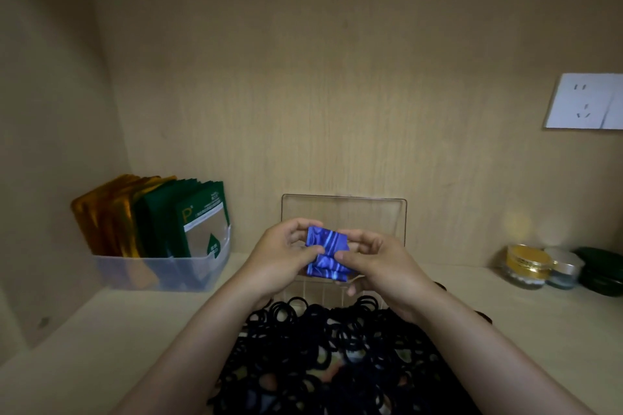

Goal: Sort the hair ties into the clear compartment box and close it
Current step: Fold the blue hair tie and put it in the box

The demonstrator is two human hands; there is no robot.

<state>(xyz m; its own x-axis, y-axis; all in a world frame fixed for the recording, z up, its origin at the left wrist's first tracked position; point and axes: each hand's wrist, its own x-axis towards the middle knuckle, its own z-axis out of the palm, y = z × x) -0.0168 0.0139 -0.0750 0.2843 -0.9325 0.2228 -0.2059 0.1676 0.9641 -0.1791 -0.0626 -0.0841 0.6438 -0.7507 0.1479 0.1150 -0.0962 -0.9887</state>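
- A heap of black hair ties (337, 364) lies nearest on the pale shelf (101, 330), spreading under both forearms.
- Just behind the heap stands the clear compartment box (317, 291). It is open, its dividers show, and its lid (344, 210) stands upright against the back wall.
- Above the box, the left hand (283, 259) pinches the left edge of a shiny blue hair tie (327, 246), thumb curled against the fingertips.
- The right hand (381, 266) pinches the right side of the same piece between thumb and forefinger. Its other fingers are curled beneath.
- The blue piece looks folded like a bow, though the blur leaves this uncertain.
- Farther left, a clear bin (161, 269) holds upright green and gold sachets (188, 222).
- Far right sit a gold-lidded jar (527, 264), a silver-lidded jar (564, 269) and a dark green case (603, 274).
- A white wall socket (586, 101) is above them.
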